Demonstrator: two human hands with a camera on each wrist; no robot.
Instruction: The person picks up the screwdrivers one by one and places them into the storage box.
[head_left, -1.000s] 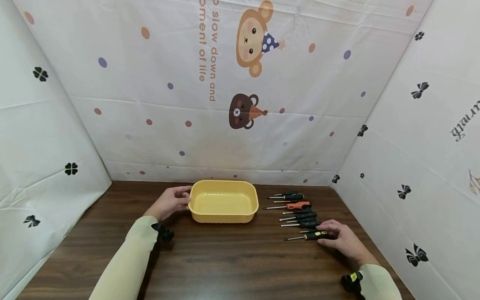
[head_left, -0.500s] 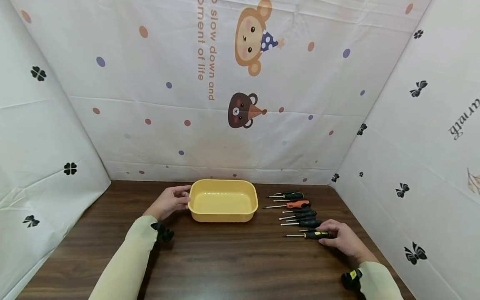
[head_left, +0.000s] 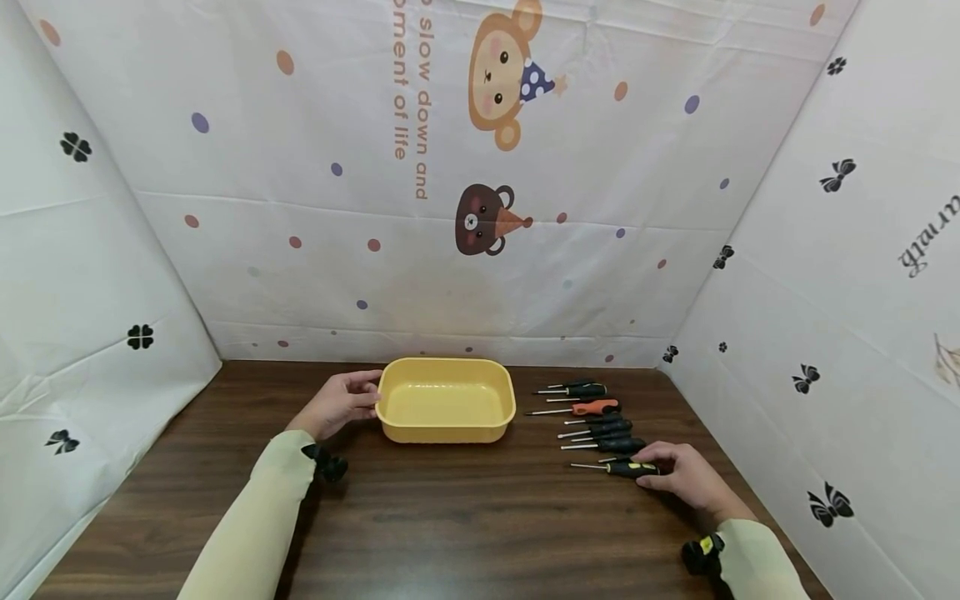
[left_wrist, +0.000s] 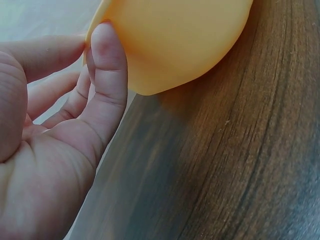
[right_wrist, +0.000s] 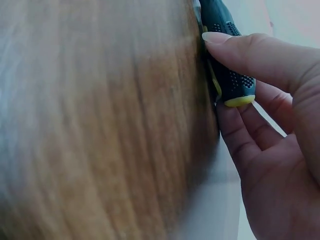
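At the left end of a yellow plastic basin [head_left: 447, 435], my left hand [head_left: 337, 405] holds its wall near the rim. Close up in the left wrist view, the fingers [left_wrist: 107, 65] lie against the basin's yellow side [left_wrist: 180, 45]. My right hand [head_left: 690, 479] grips the handle of a black-and-yellow screwdriver [head_left: 624, 469], whose shaft points left. The right wrist view shows the thumb [right_wrist: 240, 52] on top of the dark textured handle [right_wrist: 232, 82], with fingers beneath. This is the nearest screwdriver in a column; part of its handle end is hidden by the hand in the head view.
Beyond the held one lie several dark-handled screwdrivers [head_left: 617, 447] and an orange-handled screwdriver [head_left: 596, 407], shafts pointing left. All rest on a dark wood table [head_left: 450, 525]. Printed white cloth [head_left: 405, 275] encloses the back and sides.
The held screwdriver has turned slightly, its tip swinging a little toward the back of the table. My left hand and the basin have stayed in place.
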